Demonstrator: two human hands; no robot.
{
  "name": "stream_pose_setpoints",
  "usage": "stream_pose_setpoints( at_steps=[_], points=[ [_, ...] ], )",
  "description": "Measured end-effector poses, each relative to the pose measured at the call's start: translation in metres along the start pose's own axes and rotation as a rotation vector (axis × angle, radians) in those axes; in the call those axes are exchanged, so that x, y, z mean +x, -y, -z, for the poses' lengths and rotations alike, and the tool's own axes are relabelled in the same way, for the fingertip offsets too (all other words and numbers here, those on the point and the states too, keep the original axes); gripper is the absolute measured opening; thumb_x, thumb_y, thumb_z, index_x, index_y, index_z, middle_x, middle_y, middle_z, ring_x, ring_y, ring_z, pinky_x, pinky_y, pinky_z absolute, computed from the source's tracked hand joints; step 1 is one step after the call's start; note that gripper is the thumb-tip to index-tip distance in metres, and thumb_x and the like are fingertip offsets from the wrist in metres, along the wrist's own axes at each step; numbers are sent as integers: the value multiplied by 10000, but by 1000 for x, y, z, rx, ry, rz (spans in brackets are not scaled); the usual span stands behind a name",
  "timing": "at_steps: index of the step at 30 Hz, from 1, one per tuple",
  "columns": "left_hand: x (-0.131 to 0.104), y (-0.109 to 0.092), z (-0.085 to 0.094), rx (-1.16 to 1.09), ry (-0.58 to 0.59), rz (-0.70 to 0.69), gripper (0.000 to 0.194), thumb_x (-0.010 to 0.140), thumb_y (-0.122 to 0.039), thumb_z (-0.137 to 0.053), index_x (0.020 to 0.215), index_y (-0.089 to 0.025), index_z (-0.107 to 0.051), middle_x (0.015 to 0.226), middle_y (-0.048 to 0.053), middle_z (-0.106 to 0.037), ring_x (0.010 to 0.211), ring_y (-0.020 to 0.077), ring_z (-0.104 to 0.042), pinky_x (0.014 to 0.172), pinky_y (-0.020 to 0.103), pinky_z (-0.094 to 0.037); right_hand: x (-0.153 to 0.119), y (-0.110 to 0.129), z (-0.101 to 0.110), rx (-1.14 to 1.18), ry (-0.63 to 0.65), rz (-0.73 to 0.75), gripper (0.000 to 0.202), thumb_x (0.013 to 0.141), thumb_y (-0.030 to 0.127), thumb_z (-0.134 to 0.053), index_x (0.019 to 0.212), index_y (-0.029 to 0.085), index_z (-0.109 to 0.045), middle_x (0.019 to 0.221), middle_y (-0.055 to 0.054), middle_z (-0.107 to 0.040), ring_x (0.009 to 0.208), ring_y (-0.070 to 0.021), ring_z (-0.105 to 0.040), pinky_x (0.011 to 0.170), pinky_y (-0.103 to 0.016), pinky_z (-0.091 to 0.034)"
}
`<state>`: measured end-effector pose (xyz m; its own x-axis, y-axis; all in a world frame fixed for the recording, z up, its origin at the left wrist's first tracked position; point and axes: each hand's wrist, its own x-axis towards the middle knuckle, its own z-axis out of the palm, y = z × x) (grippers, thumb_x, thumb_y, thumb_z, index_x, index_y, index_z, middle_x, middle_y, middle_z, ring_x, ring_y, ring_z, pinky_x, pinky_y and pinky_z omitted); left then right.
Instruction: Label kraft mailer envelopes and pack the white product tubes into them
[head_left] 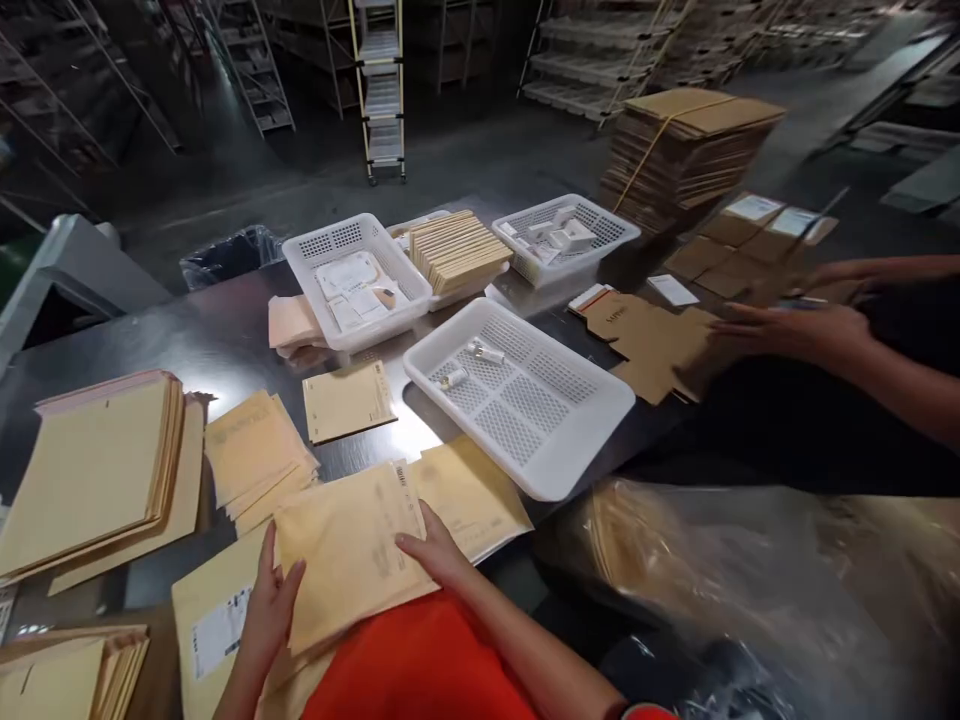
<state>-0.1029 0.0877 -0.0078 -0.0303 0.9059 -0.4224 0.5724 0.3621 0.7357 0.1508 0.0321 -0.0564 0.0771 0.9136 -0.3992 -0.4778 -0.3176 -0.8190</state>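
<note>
1. Two-handed contact with one padded envelope [349, 560]. Lies between the palms, front face up, tilted toward the body, over the near part of the metal table [232, 335], just before a red garment [420, 665].
2. Right hand [442, 555]: grips the right edge. Presses thumb on the front face, near the barcode strip; curls fingers along and behind the edge. Closed on the envelope.
3. Left hand [270, 605]: spans the left edge. Shows thumb over the front face, index finger raised along the border, a visible gap between. Cannot tell whether pinched or only steadied.
4. Labelled envelope [214, 635]: lies beneath and beside the left hand, partly covered.
5. Second padded envelope [476, 490]: lies flat beyond the right hand, partly under the near white tray [574, 450].
6. Near tray: contains two small items [486, 352], too small to identify.
7. Small envelope pile [255, 450]: sits beyond the left hand, next to a flat brown packet [349, 402]. Large envelope stack [101, 455]: stands farther left.
8. Co-worker's hands [814, 332]: at right, near unfolded cardboard [649, 335], well apart from the envelope.
</note>
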Motion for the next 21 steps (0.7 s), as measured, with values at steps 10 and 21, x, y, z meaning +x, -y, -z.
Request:
stream_pose_setpoints(
  at_steps=[10,21],
  points=[
    [-18,6,8,-387,38,350,390,709,-439,-676,998,-183,-621,854,103,-731,822,293,-696,739,406,-560,-40,-10,-13,125,205,-52,687,553,395,-845,1163,247,-565,1117,-59,-680,1055,-294,-634,945,-472,-473],
    [-10,22,-8,266,118,-167,481,941,-464,-220,954,-175,-604,1000,137,-698,974,278,-652,853,403,-508,-45,-8,4,117,-67,-66,623,587,369,-822,1128,220,-550,1076,-103,-708,970,-303,-683,896,-484,-525]
  ],
)
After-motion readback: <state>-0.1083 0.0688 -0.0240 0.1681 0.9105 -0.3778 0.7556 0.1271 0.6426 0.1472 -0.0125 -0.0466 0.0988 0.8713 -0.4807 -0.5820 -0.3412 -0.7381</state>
